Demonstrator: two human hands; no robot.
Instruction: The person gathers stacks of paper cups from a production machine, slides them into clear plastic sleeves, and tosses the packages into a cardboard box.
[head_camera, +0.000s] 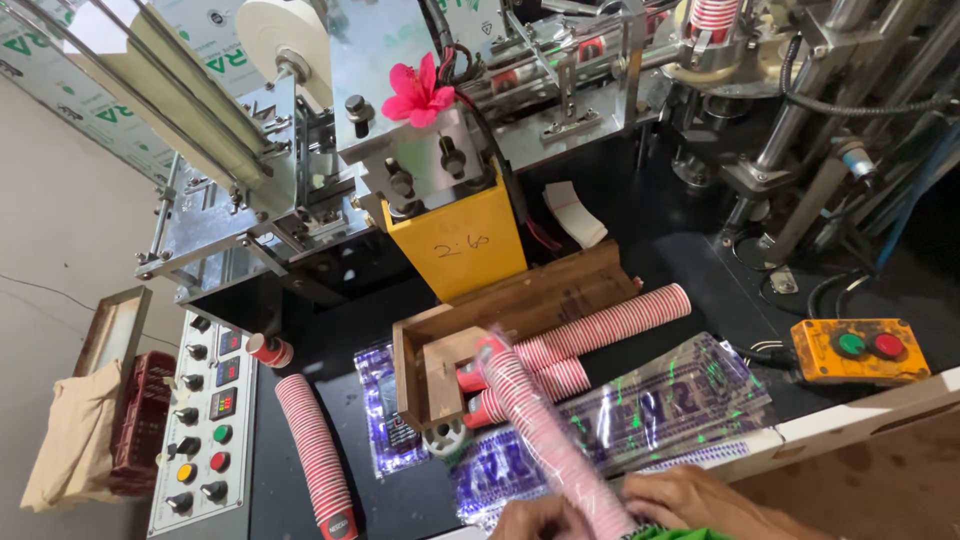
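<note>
A cup stack (540, 430) in a clear sleeve was held tilted above the table (690, 250), gripped by the left hand (530, 520) and right hand (690, 500). More stacks (600, 325) lay near a wooden tray (520, 300).

Bright, even light with glare on the metal machine parts (420, 60); the moving cup stack (545, 430) is motion-blurred.
</note>
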